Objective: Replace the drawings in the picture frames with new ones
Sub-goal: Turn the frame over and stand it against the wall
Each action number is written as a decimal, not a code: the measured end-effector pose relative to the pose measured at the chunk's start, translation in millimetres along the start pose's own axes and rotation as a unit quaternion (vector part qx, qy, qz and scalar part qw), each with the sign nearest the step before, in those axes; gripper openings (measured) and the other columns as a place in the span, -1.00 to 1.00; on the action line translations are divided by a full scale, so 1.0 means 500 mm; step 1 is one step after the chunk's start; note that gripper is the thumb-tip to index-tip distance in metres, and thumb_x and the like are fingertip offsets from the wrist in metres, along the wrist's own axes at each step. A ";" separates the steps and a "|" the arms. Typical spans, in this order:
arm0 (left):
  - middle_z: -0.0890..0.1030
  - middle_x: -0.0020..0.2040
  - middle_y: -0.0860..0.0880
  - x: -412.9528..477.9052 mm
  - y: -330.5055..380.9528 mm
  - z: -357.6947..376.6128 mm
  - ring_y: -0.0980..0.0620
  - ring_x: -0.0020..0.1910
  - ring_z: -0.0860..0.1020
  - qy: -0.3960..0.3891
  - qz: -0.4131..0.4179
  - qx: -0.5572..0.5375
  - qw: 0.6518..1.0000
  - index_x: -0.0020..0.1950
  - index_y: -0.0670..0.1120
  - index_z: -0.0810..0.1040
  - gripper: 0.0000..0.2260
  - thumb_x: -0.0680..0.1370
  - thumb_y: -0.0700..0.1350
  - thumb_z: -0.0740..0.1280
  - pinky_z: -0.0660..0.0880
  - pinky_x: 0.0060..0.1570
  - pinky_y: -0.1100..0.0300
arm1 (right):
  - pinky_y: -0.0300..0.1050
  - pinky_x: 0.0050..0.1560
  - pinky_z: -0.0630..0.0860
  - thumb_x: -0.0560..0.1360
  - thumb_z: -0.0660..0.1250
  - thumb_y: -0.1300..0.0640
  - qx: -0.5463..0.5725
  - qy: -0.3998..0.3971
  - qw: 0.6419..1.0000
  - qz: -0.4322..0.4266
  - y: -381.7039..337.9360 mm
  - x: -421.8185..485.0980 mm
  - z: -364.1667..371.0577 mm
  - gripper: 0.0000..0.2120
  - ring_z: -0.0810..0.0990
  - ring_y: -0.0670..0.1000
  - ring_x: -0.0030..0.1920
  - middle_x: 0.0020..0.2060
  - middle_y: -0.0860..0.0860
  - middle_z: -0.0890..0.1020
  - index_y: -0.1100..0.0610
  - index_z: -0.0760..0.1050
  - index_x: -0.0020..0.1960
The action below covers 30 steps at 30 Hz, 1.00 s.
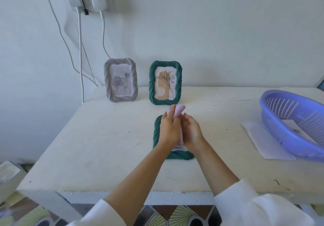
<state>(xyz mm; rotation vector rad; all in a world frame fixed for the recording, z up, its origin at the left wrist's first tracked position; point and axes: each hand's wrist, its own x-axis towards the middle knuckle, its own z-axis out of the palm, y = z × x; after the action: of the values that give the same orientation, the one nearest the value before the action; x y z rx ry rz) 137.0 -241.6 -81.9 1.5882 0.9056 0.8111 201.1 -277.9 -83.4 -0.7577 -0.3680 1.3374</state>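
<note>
White tabletop against a pale wall: both hands, left hand and right hand, curl their fingers around a pink cloth above a flat-lying green rope-textured picture frame (two more stand behind).

both hands cover most of the flat frame; what it holds under them is hidden. the cloth shows only past the fingertips, perhaps pinched between the palms. basket cut off at right.
</note>
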 end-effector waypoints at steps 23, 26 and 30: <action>0.09 0.52 -0.19 0.024 -0.108 -0.209 -0.16 0.52 -0.03 0.193 -0.068 0.460 0.864 0.47 -0.06 0.22 -0.52 0.58 0.06 0.10 -0.16 0.45 -0.13 | -0.02 0.37 0.30 0.53 0.20 0.15 -0.674 0.188 0.704 -0.124 0.002 -0.006 -0.139 -0.56 0.36 0.04 0.34 0.36 0.02 0.40 0.10 0.30 0.40; 0.24 0.47 -0.14 0.011 -0.109 -0.140 -0.10 0.48 0.13 0.095 0.006 0.402 0.911 0.42 -0.06 0.31 -0.58 0.60 0.06 0.10 -0.01 0.46 0.00 | -0.06 0.37 0.30 0.52 0.21 0.15 -0.666 0.197 0.707 -0.135 0.003 -0.010 -0.139 -0.57 0.36 0.03 0.34 0.34 0.02 0.44 0.10 0.33 0.39; 0.26 0.43 -0.09 0.006 -0.130 -0.098 -0.08 0.45 0.15 0.016 -0.020 0.420 0.907 0.29 -0.03 0.42 -0.62 0.59 0.12 0.08 -0.02 0.46 -0.01 | -0.12 0.32 0.31 0.50 0.23 0.17 -0.641 0.197 0.731 -0.124 0.000 -0.015 -0.136 -0.56 0.39 0.03 0.34 0.32 0.03 0.46 0.06 0.35 0.38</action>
<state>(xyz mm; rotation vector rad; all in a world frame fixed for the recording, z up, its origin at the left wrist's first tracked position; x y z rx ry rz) 86.7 -207.9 -136.6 2.2801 1.4198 0.4165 243.2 -304.0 -130.9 -2.0156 -1.0347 0.4525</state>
